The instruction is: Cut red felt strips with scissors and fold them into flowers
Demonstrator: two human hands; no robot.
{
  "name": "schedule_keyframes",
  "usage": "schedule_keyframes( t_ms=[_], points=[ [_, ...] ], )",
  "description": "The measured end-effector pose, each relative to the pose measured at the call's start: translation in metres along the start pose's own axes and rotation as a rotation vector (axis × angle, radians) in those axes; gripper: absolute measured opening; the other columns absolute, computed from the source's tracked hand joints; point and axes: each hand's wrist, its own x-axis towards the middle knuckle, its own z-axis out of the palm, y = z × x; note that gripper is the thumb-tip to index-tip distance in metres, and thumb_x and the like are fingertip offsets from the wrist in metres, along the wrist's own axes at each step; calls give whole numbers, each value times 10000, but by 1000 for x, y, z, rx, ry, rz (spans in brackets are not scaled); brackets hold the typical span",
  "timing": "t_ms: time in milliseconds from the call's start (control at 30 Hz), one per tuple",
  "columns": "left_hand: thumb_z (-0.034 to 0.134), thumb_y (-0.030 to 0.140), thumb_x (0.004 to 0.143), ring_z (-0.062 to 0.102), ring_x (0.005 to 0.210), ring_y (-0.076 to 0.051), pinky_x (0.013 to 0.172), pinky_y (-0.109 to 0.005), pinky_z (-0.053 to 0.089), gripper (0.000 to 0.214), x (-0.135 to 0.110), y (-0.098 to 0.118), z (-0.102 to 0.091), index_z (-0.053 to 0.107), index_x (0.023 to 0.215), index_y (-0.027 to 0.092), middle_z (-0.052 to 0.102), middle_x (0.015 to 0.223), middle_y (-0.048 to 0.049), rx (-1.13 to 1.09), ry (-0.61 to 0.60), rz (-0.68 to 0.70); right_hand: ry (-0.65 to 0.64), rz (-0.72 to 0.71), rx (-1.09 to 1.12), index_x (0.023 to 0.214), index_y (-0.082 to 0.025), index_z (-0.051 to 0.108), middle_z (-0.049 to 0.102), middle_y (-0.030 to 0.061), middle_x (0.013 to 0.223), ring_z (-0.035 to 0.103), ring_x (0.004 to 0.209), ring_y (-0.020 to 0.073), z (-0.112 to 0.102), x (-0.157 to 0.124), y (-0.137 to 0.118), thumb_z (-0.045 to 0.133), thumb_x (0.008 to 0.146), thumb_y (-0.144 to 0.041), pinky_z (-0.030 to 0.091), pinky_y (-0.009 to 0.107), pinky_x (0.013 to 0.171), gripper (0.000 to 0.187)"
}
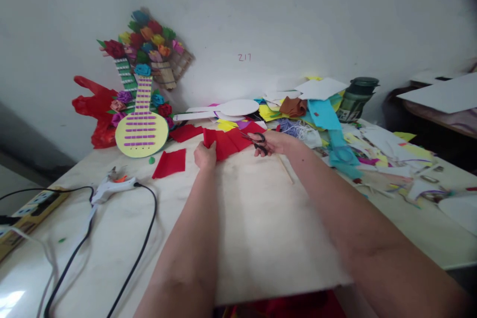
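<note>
My left hand (205, 155) pinches the left end of a red crepe paper strip (228, 144) over the table. Dark-handled scissors (260, 144) are in my right hand (274, 143), with fingers through the loops. Their blades point left and touch or overlap the strip's right part; I cannot tell whether they are cutting. A separate red paper piece (170, 163) lies flat to the left of my left hand. Behind that hand rests another red piece (186, 132). A thin wooden stick (286, 169) lies just below my right wrist.
A white glue gun (114, 189) with a black cord and a power strip (32, 216) lie at left. Behind stand a yellow paper lute (141, 134) and paper flowers (149, 39). Coloured paper (324, 114), a dark green bottle (357, 99) and scraps (387, 149) crowd the right.
</note>
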Motion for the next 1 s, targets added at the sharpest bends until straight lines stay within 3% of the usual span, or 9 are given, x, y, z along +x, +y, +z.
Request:
schedule_keyframes(
  t_ms=[233,367,467,567,667,767,1000],
  points=[
    [551,414,709,592,918,-251,758,-341,453,295,0,-1,1,605,911,206,651,943,-104,-14,-6,14,227,88,-350,723,-100,584,621,103,511,556,414,134,-10,-28,-10,599,653,-592,367,210,343,498],
    [556,430,701,598,898,-249,751,-335,455,312,2,-3,2,608,911,204,654,938,-103,-29,-3,18,236,-17,-421,632,-110,589,604,92,456,536,388,121,-10,-49,-23,618,646,-572,349,200,334,463],
    [555,435,703,600,893,-235,750,-325,454,322,4,-4,3,605,924,206,654,945,-96,-48,-3,10,174,-120,-276,638,-114,577,636,89,528,552,409,108,1,-51,-22,629,648,-555,331,182,327,444],
    [551,430,706,602,887,-223,745,-311,453,320,5,-6,3,607,922,200,656,936,-93,-58,3,20,21,-161,-101,747,-122,560,670,97,645,583,455,109,17,-42,-11,617,661,-563,322,165,327,453],
    [557,424,702,605,875,-221,740,-304,455,320,6,-6,3,612,919,195,660,913,-87,-75,1,26,-114,-93,-45,856,-129,532,665,92,637,582,449,116,28,-31,0,577,676,-598,285,161,308,505],
    [566,420,694,608,858,-222,732,-301,458,323,7,-7,3,616,916,190,662,901,-86,-98,-2,23,-220,-37,-49,846,-136,514,641,65,580,565,425,111,31,-25,7,546,680,-626,260,157,299,518],
    [575,409,687,615,834,-196,705,-264,465,330,12,-10,9,618,925,184,666,906,-72,-195,0,35,-328,56,27,856,-127,524,647,83,620,589,477,129,39,-18,17,493,690,-660,301,164,322,559]
  ],
)
